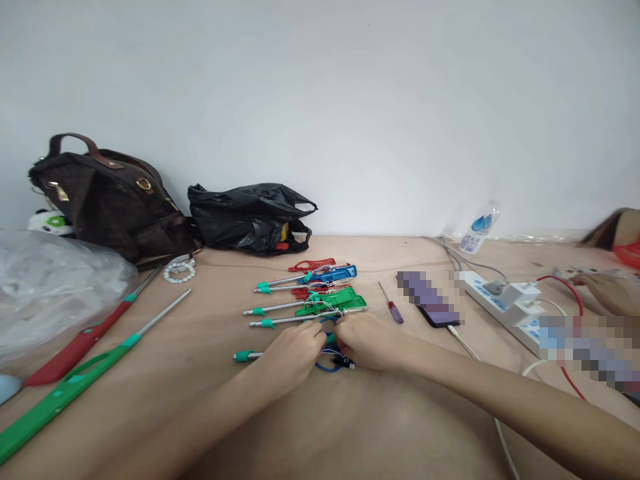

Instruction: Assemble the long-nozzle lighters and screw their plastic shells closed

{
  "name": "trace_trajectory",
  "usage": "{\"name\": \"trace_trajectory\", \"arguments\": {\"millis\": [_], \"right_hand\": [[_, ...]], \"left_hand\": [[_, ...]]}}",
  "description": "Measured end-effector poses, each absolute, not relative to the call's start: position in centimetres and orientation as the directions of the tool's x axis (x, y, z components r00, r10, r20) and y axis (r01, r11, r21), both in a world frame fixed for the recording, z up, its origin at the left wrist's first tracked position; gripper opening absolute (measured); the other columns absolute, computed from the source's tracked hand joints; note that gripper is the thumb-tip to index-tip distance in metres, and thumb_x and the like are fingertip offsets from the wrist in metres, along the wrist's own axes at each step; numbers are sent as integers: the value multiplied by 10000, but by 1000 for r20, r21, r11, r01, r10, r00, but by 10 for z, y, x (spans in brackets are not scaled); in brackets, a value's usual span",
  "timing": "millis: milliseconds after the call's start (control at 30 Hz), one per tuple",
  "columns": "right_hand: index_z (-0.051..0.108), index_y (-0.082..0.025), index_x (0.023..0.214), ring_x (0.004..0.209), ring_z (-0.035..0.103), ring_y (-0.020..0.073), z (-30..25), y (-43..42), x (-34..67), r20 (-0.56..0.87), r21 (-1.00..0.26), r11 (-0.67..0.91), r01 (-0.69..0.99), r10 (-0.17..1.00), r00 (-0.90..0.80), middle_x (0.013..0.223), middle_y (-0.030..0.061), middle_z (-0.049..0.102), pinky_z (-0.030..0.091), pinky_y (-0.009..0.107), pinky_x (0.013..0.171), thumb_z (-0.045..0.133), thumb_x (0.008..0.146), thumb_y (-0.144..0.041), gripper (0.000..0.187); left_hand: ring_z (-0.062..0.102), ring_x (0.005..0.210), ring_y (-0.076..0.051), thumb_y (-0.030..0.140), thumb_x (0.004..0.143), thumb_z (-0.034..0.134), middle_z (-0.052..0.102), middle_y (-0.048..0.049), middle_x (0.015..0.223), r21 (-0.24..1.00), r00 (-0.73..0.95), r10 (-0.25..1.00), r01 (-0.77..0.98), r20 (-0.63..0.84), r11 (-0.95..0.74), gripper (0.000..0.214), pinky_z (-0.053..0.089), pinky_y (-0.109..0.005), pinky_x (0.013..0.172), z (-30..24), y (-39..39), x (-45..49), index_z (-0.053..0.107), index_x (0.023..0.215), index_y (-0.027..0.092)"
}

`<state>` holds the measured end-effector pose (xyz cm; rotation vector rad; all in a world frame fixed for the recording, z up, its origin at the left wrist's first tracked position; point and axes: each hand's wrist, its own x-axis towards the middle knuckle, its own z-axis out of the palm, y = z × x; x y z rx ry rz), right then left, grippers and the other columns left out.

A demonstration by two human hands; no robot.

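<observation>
My left hand (293,352) and my right hand (367,341) meet low on the wooden table (350,427), both pinched on a partly taken-apart blue long-nozzle lighter (330,355). Its metal tube with a teal tip (245,356) sticks out to the left, and thin wires show between my fingers. Just beyond my hands lies a row of several opened lighters (320,293) in green, red and blue, with their tubes pointing left.
Whole red (75,347) and green (65,393) lighters lie at left by a clear plastic bag (45,287). A brown handbag (110,200), black plastic bag (250,217), bead bracelet (179,270), small screwdriver (391,304), phone (430,300), power strip (500,293) and bottle (479,228) stand behind. Another person's hand (607,290) is at right.
</observation>
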<state>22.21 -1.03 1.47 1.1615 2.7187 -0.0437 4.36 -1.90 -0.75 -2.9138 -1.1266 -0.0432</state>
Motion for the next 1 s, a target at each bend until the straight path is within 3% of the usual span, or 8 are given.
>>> {"name": "trace_trajectory", "arguments": {"millis": [267, 500, 700, 1000], "right_hand": [[693, -136, 817, 731, 653, 218, 1, -10, 236, -83, -130, 657, 743, 739, -668, 842, 107, 713, 342, 267, 546, 527, 787, -108, 170], [681, -165, 859, 776, 632, 188, -5, -15, 240, -38, -289, 592, 752, 778, -627, 875, 68, 703, 366, 249, 616, 544, 766, -74, 189], [629, -171, 844, 779, 600, 170, -8, -19, 242, 25, -315, 618, 720, 764, -644, 876, 55, 673, 370, 248, 641, 536, 782, -86, 141], [567, -186, 886, 768, 569, 155, -12, -19, 246, 48, -329, 642, 692, 744, -667, 874, 30, 630, 340, 244, 630, 516, 807, -81, 142]], "left_hand": [[583, 838, -220, 102, 845, 526, 612, -49, 890, 47, 753, 655, 654, 53, -755, 91, 431, -294, 676, 2, -22, 46, 543, 779, 163], [585, 846, -216, 66, 869, 470, 603, -49, 841, -47, 786, 613, 617, 83, -785, 132, 445, -288, 689, -11, -15, 47, 561, 840, 155], [586, 848, -230, 54, 900, 426, 604, -77, 866, -235, 828, 549, 560, 114, -795, 174, 442, -290, 645, -29, -9, 46, 581, 868, 128], [584, 818, -244, 90, 954, 341, 588, -96, 851, -274, 835, 522, 550, 174, -789, 234, 438, -307, 634, -38, -5, 43, 555, 864, 125]]}}
